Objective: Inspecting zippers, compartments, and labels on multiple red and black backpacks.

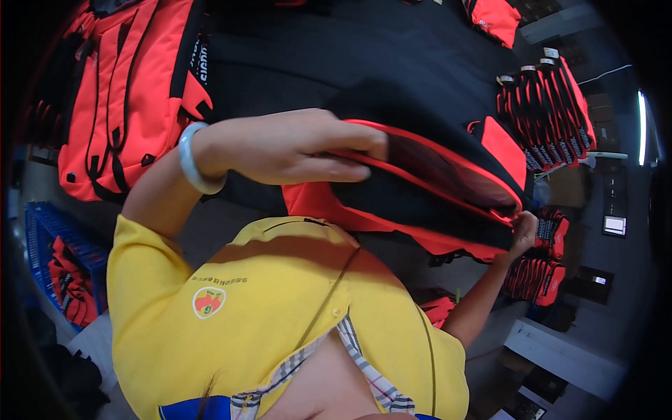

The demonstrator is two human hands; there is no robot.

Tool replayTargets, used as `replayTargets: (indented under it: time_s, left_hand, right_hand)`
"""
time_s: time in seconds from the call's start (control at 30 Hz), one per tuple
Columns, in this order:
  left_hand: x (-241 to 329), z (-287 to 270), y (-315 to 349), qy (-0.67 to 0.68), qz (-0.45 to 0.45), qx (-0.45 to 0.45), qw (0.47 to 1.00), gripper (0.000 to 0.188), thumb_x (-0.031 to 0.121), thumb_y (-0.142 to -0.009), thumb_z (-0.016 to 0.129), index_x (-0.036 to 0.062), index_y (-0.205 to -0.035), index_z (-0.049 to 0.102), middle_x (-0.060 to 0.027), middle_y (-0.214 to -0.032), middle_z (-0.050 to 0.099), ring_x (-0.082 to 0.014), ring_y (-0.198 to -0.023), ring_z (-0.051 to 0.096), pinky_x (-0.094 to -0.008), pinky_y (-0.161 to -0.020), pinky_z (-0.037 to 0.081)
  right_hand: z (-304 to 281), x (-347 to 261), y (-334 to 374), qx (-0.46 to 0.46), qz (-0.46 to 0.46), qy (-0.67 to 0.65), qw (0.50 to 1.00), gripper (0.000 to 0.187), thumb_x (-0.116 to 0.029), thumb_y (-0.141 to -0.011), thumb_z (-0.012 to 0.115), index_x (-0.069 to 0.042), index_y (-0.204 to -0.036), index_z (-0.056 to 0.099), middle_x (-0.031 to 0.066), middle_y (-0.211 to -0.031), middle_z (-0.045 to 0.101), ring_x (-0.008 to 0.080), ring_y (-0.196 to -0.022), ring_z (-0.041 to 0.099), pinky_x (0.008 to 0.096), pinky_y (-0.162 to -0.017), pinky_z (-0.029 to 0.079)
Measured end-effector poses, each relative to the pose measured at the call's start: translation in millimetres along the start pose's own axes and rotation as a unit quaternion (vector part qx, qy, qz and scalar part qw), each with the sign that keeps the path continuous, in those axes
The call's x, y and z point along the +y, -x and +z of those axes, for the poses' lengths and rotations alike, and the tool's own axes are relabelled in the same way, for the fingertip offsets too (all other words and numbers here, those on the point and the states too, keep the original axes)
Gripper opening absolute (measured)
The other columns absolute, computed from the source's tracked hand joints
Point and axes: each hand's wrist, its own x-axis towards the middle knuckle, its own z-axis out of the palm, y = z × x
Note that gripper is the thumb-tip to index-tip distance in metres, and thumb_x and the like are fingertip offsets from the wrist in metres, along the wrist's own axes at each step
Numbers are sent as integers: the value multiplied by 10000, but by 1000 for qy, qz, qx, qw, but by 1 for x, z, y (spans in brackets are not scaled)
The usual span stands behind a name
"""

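Note:
In front of my chest is a red and black backpack (427,207), its red-edged opening gaping and dark mesh showing inside. My left hand (308,145) is closed on the left end of that opening, thumb below and fingers over the red edging. At the opposite end, my right hand (523,232) grips the corner of the opening from the side. The tips of its fingers are partly hidden by the fabric. Red panels of the bag hang below the opening, close to my yellow shirt.
A large black surface (273,63) lies beyond the bag. Finished red backpacks (115,105) lie on the left. A row of stacked red and black bags (546,115) stands at the right, with more bundles (535,280) lower. A blue crate (59,224) holds red pieces at the left.

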Motion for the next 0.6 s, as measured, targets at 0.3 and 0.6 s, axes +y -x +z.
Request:
replayTargets:
  time_s: [0.3,0.6]
  left_hand:
    - [7,-16,-111,163,-98,-136,972,496,459,-993,437,23,-1123,637,-36,-996,670,-91,-834,599,-224,-758,468]
    - [-5,-4,-142,89,36,-104,990,501,474,-922,575,20,-1118,651,-43,-956,670,-106,-835,606,-228,-731,467]
  right_hand:
    - [0,84,-21,22,75,-32,996,397,-312,-1035,453,-81,-714,491,-43,-557,430,27,-506,346,226,-473,286]
    - [-7,81,-8,31,90,-1,995,430,-331,-1034,447,-54,-711,512,-40,-566,427,37,-527,377,232,-488,313]
